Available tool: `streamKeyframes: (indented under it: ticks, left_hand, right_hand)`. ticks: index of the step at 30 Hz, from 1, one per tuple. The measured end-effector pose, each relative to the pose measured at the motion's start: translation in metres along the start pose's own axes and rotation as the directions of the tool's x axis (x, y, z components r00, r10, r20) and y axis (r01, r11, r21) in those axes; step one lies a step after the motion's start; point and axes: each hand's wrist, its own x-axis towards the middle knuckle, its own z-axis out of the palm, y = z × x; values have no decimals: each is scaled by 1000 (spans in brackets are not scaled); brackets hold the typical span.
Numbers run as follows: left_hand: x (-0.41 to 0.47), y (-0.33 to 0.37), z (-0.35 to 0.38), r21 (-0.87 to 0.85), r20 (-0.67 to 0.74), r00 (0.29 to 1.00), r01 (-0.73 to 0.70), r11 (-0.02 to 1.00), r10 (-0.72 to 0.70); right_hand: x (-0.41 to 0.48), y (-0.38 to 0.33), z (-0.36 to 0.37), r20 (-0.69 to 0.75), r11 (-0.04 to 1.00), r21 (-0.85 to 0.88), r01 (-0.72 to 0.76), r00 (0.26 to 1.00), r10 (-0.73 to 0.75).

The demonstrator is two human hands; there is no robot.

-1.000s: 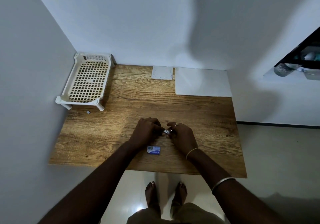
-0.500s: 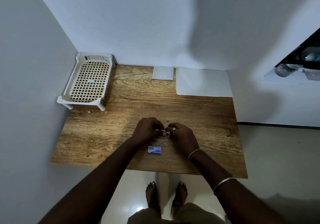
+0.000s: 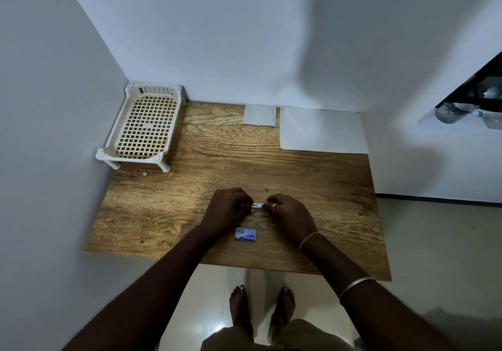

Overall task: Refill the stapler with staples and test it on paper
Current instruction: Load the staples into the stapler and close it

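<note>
A small metal stapler (image 3: 256, 206) shows between my two hands over the middle of the wooden table (image 3: 326, 187). My left hand (image 3: 226, 210) grips its left end and my right hand (image 3: 292, 213) pinches its right end; most of it is hidden by my fingers. A small blue staple box (image 3: 245, 234) lies on the table just in front of my hands. A large white sheet of paper (image 3: 322, 130) lies at the back right, and a smaller folded paper (image 3: 260, 115) lies beside it to the left.
A cream plastic lattice rack (image 3: 145, 126) stands in the back left corner against the walls. A tiny dark scrap (image 3: 145, 173) lies in front of it. Walls close off the left and back; the table's right and front edges drop to a tiled floor.
My hands have drawn slightly apart, so more of the metal stapler shows between them. The staple box and papers have not moved.
</note>
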Motion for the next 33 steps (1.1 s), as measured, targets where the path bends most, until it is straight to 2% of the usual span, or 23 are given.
streamKeyframes:
  ticks: [3,9,21,27,30,33]
  left_hand:
    - [-3,2,0,-1,-14,999,-31,1000,31]
    - [-5,4,4,28,-36,998,-59,998,60]
    - [1,7,3,202,43,981,-196,960,191]
    - [0,8,0,225,-15,972,-225,948,235]
    - [4,13,-11,183,-71,958,-260,948,276]
    - [10,21,-26,-19,-218,952,-226,974,217]
  right_hand:
    - [-1,-1,0,-10,995,-74,72,997,-73]
    - [1,-5,-1,-7,989,-127,81,997,-83]
    - [3,-6,2,22,994,-110,-1,1000,3]
    - [5,-4,-1,-13,997,-72,29,999,-30]
    - [9,-9,-9,-70,999,34,-23,997,25]
    - [16,-19,-29,-147,989,144,-35,988,56]
